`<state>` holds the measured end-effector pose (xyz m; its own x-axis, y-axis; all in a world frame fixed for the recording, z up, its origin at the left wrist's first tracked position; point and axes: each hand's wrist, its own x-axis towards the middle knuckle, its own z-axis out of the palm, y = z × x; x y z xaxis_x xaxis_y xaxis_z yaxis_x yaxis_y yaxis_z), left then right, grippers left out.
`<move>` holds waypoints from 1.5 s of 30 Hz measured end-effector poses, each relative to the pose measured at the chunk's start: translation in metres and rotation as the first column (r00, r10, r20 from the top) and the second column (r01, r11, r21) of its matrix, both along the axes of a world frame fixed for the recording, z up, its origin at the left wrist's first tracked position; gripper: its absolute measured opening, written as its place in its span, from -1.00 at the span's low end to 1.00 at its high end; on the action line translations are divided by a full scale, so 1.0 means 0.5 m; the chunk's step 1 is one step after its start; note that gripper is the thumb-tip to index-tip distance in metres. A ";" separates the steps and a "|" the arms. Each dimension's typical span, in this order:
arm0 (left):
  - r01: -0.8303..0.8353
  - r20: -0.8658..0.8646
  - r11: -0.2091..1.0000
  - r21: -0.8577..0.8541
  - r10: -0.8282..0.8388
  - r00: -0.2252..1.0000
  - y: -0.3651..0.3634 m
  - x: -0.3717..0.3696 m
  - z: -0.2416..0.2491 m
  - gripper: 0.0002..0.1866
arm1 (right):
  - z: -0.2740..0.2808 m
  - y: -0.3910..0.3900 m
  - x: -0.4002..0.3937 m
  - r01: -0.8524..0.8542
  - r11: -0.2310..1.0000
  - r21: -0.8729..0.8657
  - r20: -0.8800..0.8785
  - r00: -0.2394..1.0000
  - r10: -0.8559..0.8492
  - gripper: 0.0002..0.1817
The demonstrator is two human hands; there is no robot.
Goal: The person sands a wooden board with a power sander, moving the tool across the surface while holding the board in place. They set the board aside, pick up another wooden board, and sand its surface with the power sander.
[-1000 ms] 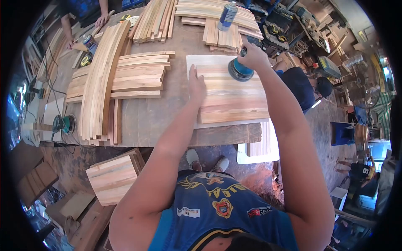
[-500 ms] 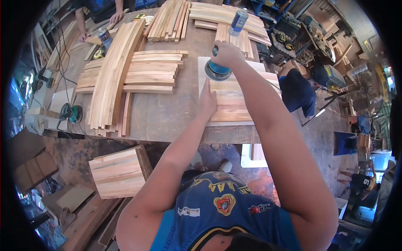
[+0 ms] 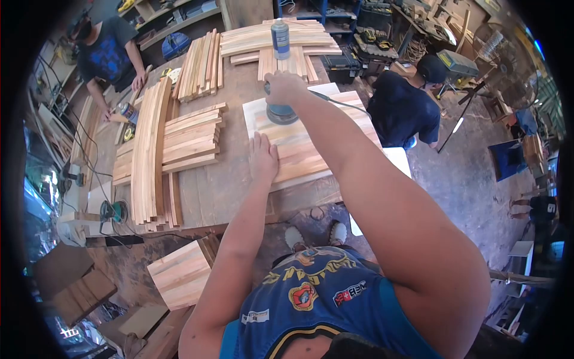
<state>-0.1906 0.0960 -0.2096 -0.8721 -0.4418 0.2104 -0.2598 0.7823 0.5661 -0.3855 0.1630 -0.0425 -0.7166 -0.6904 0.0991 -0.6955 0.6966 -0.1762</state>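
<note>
My right hand (image 3: 289, 88) is wrapped round the top of a blue orbital sander (image 3: 281, 115). The sander's pad rests on a striped wooden panel (image 3: 308, 146) near its far left part. My left hand (image 3: 263, 158) lies flat at the panel's left edge with its fingers stretched out, just below the sander. A pale sheet (image 3: 253, 115) shows beneath the panel. From the sander a dark cord runs to the right behind my forearm.
Crossed stacks of wooden strips (image 3: 194, 136) lie on the worktable (image 3: 239, 203). A spray can (image 3: 280, 39) stands at the back. A second sander (image 3: 113, 210) is at the left corner. One person (image 3: 110, 54) works across the table; another (image 3: 406, 105) crouches at right.
The view has swung, so the table appears shifted left. The sander stays on the panel in my right hand. My left hand now lies flatter at the panel's edge, its fingers more spread.
</note>
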 end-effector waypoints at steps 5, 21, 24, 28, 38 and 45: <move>-0.022 0.213 0.983 -0.183 0.062 0.975 0.027 -0.013 0.045 -0.34 | -0.007 0.093 -0.065 0.020 1.000 -0.013 0.037 0.999 -0.019 -0.42; -0.211 0.279 0.939 -0.272 0.286 0.917 0.155 -0.031 0.053 -0.09 | 0.000 0.360 -0.213 0.065 0.995 0.075 0.021 0.998 -0.067 -0.28; -0.214 0.304 0.937 -0.275 0.295 0.906 0.154 -0.035 0.056 -0.10 | 0.016 0.388 -0.213 0.064 0.994 0.091 0.047 0.997 -0.069 -0.24; -0.207 0.337 0.942 -0.265 0.292 0.895 0.156 -0.035 0.060 -0.12 | -0.006 0.404 -0.230 0.064 0.996 0.054 0.003 0.998 -0.065 -0.32; -0.225 0.236 0.940 -0.255 0.286 0.929 0.155 -0.033 0.051 -0.13 | 0.022 0.332 -0.147 0.008 0.991 0.137 0.052 0.999 -0.015 -0.26; -0.216 0.168 0.950 -0.224 0.256 0.952 0.145 -0.026 0.037 -0.11 | 0.003 0.218 -0.088 -0.070 0.988 0.136 0.004 0.998 0.070 -0.31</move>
